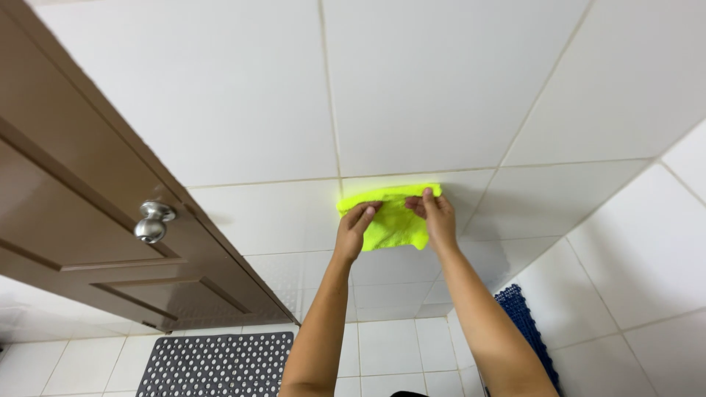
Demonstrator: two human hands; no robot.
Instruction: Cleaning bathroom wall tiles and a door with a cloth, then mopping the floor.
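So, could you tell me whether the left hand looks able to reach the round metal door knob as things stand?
Probably yes: the left hand presses the yellow cloth to the tiled wall, and only bare tile lies between it and the door knob.

A tiled bathroom in a home.

Large glossy white wall tiles (243, 88) with pale grout run down to a floor of smaller white tiles (386, 353). A brown panelled wooden door (66, 213) carries a round brushed-metal knob (153, 222). On the floor lie a dark grey rubber mat with round holes (217, 365) and a blue plastic grid mat (523, 320).
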